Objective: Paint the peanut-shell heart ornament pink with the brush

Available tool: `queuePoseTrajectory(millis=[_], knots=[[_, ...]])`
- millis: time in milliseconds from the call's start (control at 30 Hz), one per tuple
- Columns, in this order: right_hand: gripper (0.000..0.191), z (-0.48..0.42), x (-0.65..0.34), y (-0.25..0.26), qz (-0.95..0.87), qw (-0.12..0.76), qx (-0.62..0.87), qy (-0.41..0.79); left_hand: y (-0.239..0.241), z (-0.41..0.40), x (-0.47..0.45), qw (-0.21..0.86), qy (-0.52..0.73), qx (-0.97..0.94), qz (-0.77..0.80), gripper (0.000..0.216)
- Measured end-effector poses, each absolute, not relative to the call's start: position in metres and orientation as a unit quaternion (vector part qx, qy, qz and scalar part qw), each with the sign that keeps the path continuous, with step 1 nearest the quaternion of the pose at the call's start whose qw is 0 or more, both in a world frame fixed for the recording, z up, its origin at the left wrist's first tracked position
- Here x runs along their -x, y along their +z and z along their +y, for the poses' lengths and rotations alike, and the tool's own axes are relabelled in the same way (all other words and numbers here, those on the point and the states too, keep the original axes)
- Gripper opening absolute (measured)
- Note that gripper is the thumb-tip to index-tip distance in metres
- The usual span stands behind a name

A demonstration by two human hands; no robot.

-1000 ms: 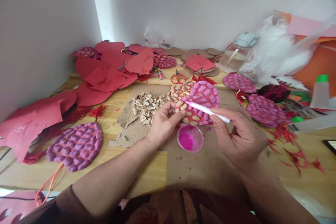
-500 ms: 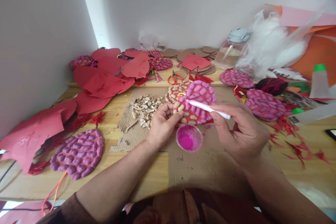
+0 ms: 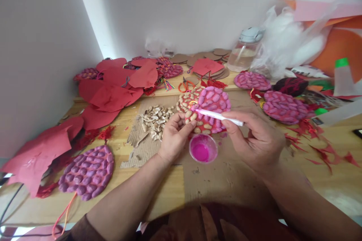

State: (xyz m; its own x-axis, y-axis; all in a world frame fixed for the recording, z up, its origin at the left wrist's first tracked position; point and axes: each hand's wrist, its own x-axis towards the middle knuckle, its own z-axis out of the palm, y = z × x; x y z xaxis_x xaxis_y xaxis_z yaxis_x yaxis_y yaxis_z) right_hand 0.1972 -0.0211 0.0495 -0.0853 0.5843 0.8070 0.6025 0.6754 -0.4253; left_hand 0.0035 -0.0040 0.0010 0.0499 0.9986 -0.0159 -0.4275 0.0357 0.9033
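The peanut-covered board (image 3: 214,99) lies just right of the middle of the frame, with pink peanuts on its upper right part and plain tan ones along its lower left. The left hand (image 3: 175,133) pinches its left edge between thumb and fingers, the thumb pressing near bare peanuts. The right hand (image 3: 254,139) grips a slim white brush (image 3: 220,116) like a pen, its pink tip at the peanuts by the left hand. The board looks light and fairly stiff, probably a thin backing, so a pinch at the rim should steady it. The peanut shells look brittle and may crack or come unstuck if squeezed hard; the pink ones may be wet, slippery and apt to smear, so the unpainted left edge seems the better hold. The brush seems light and best held by its dry handle. Below the board, the open cup (image 3: 203,148) of pink paint looks light and easily tipped.
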Motion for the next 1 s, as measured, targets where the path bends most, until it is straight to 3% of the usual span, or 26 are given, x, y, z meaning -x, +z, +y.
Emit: queuePoseTrajectory(millis=[1000], knots=[[0.027,-0.0207,-0.1971,0.0495,-0.732,0.553,0.397,-0.014,0.0061,-0.0063,-0.0052,0.604,0.579,-0.379,0.397,0.033]])
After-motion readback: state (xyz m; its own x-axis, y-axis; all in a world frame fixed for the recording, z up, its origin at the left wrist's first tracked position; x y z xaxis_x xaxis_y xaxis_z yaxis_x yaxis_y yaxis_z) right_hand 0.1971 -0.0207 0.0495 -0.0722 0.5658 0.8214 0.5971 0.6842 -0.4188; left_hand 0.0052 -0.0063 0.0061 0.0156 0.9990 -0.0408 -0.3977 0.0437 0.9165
